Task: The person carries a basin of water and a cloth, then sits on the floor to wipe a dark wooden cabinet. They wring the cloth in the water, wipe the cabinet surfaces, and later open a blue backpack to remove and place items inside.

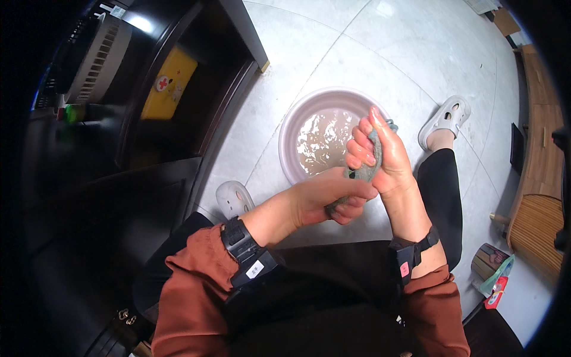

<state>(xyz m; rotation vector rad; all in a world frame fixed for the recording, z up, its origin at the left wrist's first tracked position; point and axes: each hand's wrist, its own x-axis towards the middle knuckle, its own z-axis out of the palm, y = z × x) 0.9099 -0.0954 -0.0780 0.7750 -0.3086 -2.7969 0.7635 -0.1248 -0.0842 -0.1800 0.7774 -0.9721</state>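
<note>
A wet grey-green cloth [366, 173] is bunched and twisted between my two fists. My left hand [332, 196] grips its lower end, palm turned down. Higher up, my right hand [379, 149] is closed around the other end, and a small bit of the cloth pokes out past the thumb. Both hands look wet. They are above the near right rim of a pale pinkish plastic basin [287, 134], which stands on the floor between my feet. Murky water [325, 138] with bright reflections lies in the basin.
A dark cabinet [223, 111] stands at the left, with a yellow box [171, 85] bearing a red cross on its shelf. Grey clogs [446, 118] are on my feet. Right of me are a wooden cabinet [537, 169] and a lined waste bin [488, 261]. Grey tiles [392, 44] cover the floor.
</note>
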